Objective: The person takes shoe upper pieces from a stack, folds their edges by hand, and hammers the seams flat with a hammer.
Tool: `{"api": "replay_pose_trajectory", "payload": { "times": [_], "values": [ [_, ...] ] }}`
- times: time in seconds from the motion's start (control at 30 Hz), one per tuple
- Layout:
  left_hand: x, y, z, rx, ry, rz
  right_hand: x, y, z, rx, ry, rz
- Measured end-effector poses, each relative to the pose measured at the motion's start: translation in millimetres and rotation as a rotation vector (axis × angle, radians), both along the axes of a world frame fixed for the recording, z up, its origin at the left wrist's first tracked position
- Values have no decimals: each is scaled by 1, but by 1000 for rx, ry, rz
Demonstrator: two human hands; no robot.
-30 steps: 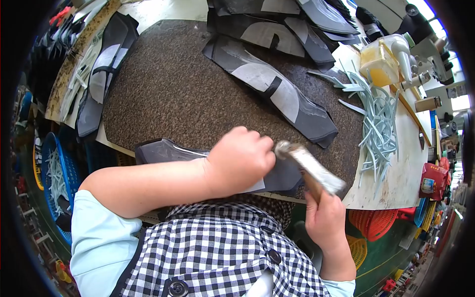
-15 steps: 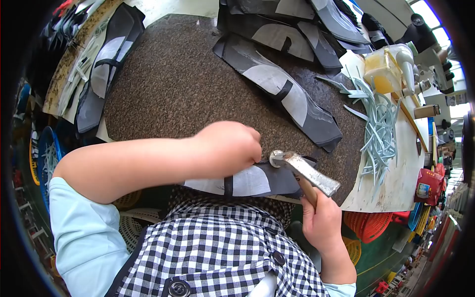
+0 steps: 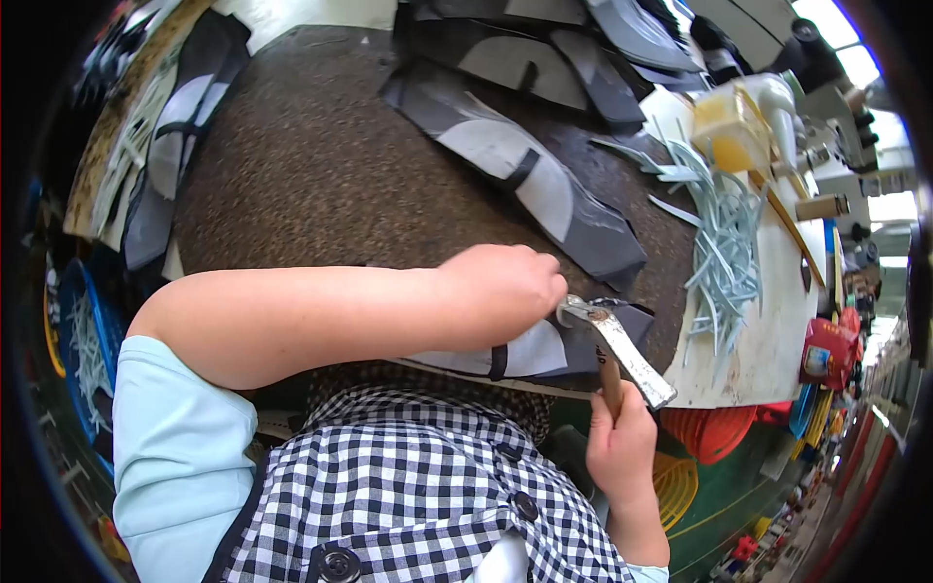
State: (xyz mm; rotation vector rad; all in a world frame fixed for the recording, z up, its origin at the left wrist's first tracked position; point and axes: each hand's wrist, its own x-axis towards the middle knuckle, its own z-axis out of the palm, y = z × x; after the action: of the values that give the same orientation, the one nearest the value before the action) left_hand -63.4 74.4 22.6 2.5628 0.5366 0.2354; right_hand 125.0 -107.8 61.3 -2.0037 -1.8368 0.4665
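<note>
My right hand [image 3: 622, 439] is wrapped around the wooden handle of a hammer [image 3: 630, 360]. The worn metal head of the hammer is low over the table's near edge, its round face beside my left fingertips. My left hand [image 3: 510, 290] is closed, knuckles up, and its fingers curl down out of sight; what they grip cannot be made out. Beneath both hands lies a dark grey sheet piece [image 3: 536, 352] with a pale patch and a black strip, partly covered by my left forearm. A similar grey piece [image 3: 604, 245] rests just beyond, on the brown speckled board [image 3: 301, 165].
More grey pieces [image 3: 515, 58] overlap at the back, and another [image 3: 180, 131] lies at the left. Pale cut strips [image 3: 724, 243] are heaped on the right beside a container of yellowish material [image 3: 729, 131]. An orange basket [image 3: 709, 432] stands below the table's right edge.
My left hand has shifted right, closer to the hammer head. The grey sheet under my hands appears farther right, while the rest of the table has slid left in view.
</note>
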Motion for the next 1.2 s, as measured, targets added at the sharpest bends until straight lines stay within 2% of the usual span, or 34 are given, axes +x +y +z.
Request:
{"api": "replay_pose_trajectory", "payload": {
  "times": [0.07,0.17,0.27,0.37,0.47,0.57,0.7,0.8,1.0,1.13,1.2],
  "values": [
    [5,6,6,-151,95,58,3,-7,-9,-66,-5,-68],
    [-6,11,35,-492,254,212,1,-5,-11,-26,0,-31],
    [-17,9,38,-725,153,301,4,-6,-14,-37,20,-39],
    [-25,-7,11,-103,-69,151,6,-4,-15,-11,39,4],
    [-31,-12,-3,-2,-195,99,5,-2,-10,-18,28,27],
    [-34,-14,-4,80,-220,11,2,-2,-4,-108,54,-73],
    [-34,-16,6,279,-148,-122,4,0,-10,67,103,-37],
    [-33,-17,8,315,-111,-156,0,-5,-21,66,118,-4],
    [-37,-17,4,316,-159,-76,-11,-1,-23,22,99,22],
    [-44,-7,-3,-80,-188,135,-19,8,-8,0,28,35],
    [-44,-12,-2,60,-147,45,-17,8,-8,16,60,38]
  ]
}}
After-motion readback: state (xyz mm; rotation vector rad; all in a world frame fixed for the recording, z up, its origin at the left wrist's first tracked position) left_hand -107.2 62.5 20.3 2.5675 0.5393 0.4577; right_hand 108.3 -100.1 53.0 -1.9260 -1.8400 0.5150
